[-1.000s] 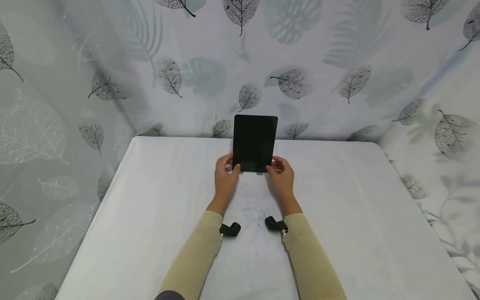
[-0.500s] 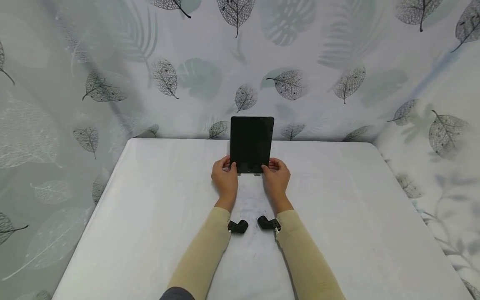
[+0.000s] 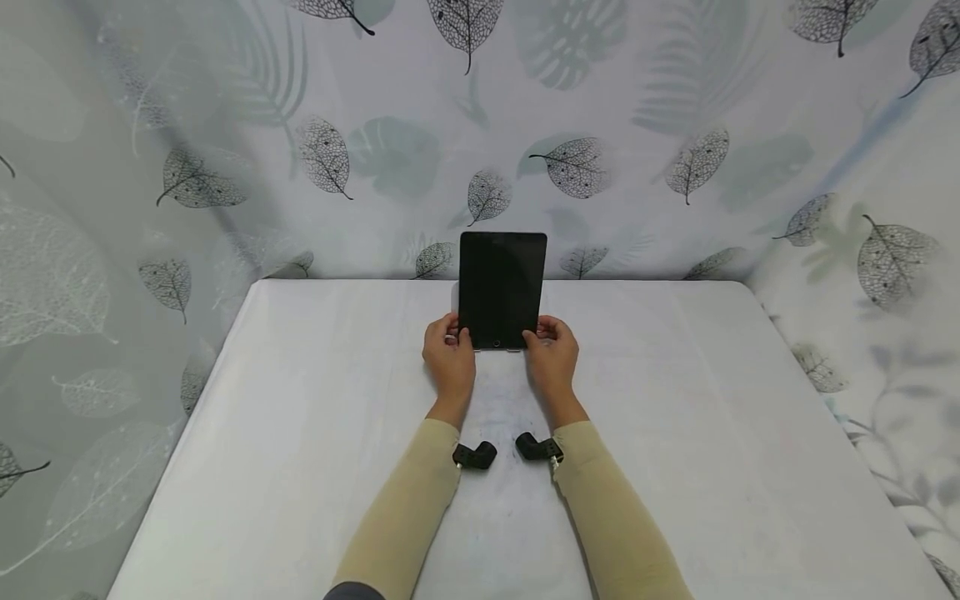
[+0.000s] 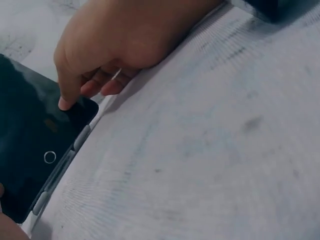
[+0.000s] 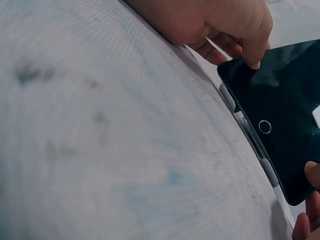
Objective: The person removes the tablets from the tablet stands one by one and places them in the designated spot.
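Observation:
A black tablet (image 3: 501, 287) with a round home button leans back, upright, near the far edge of the table. My left hand (image 3: 450, 358) pinches its lower left corner, thumb on the screen and the other fingers behind. At the lower right corner, my right hand (image 3: 552, 358) holds it the same way. Both wrist views show two grey padded lips, a left lip (image 4: 81, 137) and another lip (image 4: 40, 203), along the tablet's bottom edge, joined by a metallic strip (image 5: 251, 134). They look like part of a stand, mostly hidden behind the tablet.
A white cloth covers the table (image 3: 300, 433). Behind it and at both sides hangs a leaf-patterned curtain (image 3: 405, 83). Black wrist-camera mounts, one on the left sleeve (image 3: 474, 455) and one on the right sleeve (image 3: 536, 447), face each other between the forearms.
The forearms have come closer together. The tablet's bottom edge now covers more of the grey lips, and its home button shows more clearly in the head view. Both hands keep their hold.

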### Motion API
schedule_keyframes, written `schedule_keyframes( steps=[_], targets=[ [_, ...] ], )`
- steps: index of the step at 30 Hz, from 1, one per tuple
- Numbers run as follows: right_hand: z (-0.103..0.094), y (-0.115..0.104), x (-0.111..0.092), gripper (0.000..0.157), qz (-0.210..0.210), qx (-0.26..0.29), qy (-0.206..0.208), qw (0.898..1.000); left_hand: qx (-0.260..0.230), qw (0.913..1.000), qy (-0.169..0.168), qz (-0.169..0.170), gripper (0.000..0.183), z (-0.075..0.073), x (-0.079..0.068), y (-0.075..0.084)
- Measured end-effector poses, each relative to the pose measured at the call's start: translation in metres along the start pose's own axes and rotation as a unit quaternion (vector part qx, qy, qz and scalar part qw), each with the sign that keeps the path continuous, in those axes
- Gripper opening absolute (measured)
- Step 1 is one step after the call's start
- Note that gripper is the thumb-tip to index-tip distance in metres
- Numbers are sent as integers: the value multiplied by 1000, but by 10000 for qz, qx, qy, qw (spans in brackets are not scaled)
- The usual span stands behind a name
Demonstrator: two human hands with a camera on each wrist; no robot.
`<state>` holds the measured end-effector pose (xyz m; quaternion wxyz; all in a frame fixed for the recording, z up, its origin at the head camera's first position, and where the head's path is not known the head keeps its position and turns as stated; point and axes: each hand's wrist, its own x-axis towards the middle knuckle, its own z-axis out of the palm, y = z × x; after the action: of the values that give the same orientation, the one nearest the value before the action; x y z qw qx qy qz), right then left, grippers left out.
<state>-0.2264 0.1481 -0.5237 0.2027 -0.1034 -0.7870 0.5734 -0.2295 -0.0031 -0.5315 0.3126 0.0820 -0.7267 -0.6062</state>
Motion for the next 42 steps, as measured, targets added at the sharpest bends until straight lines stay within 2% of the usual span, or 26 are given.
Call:
schedule_keyframes(
  steps=[8,12,16,18,21,24,29,33,36,39,42],
  targets=[
    [-8,1,-3,27,-62,388,-150,9991,-747,9968,-268,-7,29,-6,-1,3],
    [-15,5,-1,28,126,998,-240,9946,-1051,9922,-653,-133,33,-8,-2,6],
    [-24,5,3,28,322,1654,-207,9855,-1458,9829,-1114,-145,37,-8,-2,9],
    [-30,2,5,28,333,1798,-147,9830,-1686,9776,-1252,-125,38,-8,-2,12],
    [-40,-3,8,28,310,1981,-126,9796,-1955,9718,-1311,-105,37,-7,-3,21],
    [-52,-10,10,32,332,2215,-211,9744,-2179,9681,-1232,-125,35,-4,-7,30],
    [-74,-20,16,40,610,2579,-386,9635,-2509,9600,-1239,53,33,3,-17,45],
    [-96,-28,22,39,888,2826,-366,9544,-2596,9493,-1699,506,37,7,-26,55],
    [-114,-33,26,38,1001,2982,-247,9489,-2623,9361,-2216,765,38,10,-34,60],
    [-130,-38,29,36,1121,2956,-120,9486,-2673,9226,-2685,726,37,13,-41,65],
    [-144,-39,31,36,1337,2695,-22,9537,-2618,9157,-3006,510,34,18,-50,66]
  ],
)
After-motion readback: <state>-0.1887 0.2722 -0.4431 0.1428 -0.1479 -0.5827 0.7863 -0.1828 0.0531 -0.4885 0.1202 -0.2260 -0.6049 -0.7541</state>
